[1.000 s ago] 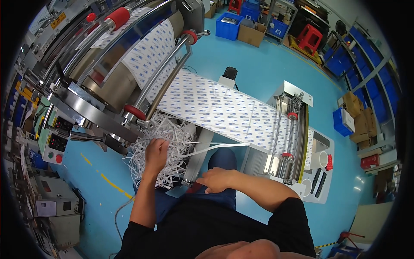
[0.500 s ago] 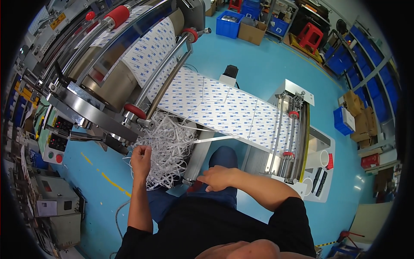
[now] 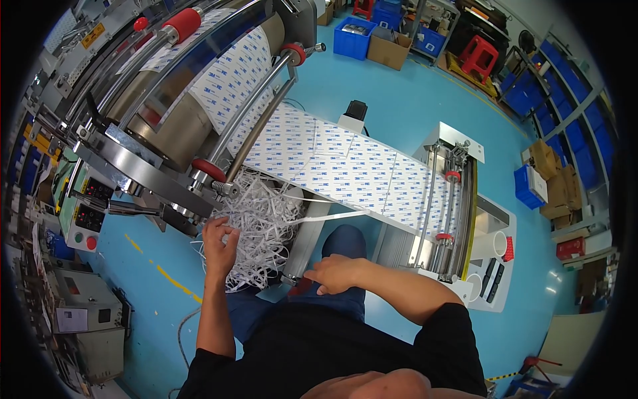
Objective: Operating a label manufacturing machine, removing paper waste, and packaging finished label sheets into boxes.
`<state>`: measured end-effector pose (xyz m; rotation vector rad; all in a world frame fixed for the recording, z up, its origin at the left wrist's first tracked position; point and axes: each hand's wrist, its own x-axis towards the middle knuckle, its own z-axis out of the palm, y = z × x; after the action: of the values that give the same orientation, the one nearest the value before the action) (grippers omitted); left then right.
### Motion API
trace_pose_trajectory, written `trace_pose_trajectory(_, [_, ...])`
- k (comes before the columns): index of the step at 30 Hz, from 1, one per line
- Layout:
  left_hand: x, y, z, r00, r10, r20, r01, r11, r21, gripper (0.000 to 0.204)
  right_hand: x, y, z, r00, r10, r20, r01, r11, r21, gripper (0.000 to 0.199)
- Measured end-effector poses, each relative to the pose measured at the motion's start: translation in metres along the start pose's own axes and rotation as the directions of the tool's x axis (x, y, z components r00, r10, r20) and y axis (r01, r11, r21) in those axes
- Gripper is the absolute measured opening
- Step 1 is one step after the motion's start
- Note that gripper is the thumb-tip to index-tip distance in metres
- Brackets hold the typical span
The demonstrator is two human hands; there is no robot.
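Observation:
A tangled heap of thin white paper strips [image 3: 262,233] sits in front of me, below the printed web. My left hand [image 3: 220,245] is at the heap's left edge, thumb and fingers apart, with nothing visible in it. My right hand [image 3: 334,274] rests low near my knee, beside the end of a metal bar [image 3: 309,236]. Its index finger points left and the thumb is apart from it; I see nothing held. A wide white sheet with blue print [image 3: 332,166] runs from the large rollers to the right end of the machine. Narrow white strips [image 3: 332,216] trail from its near edge to the heap.
At upper left stands a roller unit with a metal drum [image 3: 166,130] and red collars [image 3: 208,171]. A control box with buttons [image 3: 93,213] is at far left. Blue bins [image 3: 352,38], a cardboard box [image 3: 389,50] and a red stool [image 3: 478,56] stand behind.
My left hand has shifted slightly up, and its thumb and fingers have spread from a pinch. My right hand and the printed sheet have not visibly moved.

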<state>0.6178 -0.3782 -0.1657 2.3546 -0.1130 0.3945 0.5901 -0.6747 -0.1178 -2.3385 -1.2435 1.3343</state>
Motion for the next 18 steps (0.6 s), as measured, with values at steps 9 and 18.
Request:
trace_pose_trajectory(9, [-0.007, -0.007, -0.012, 0.997, -0.062, 0.040, 0.065, 0.994, -0.091, 0.009, -0.001, -0.002, -0.001, 1.000, 0.001, 0.017, -0.001, 1.000, 0.004, 0.056])
trace_pose_trajectory(18, [-0.003, -0.138, -0.068, 0.941, -0.338, 0.008, 0.338, 0.938, -0.081, 0.016, 0.066, -0.007, -0.040, 0.999, -0.006, -0.053, 0.007, 1.000, 0.016, 0.048])
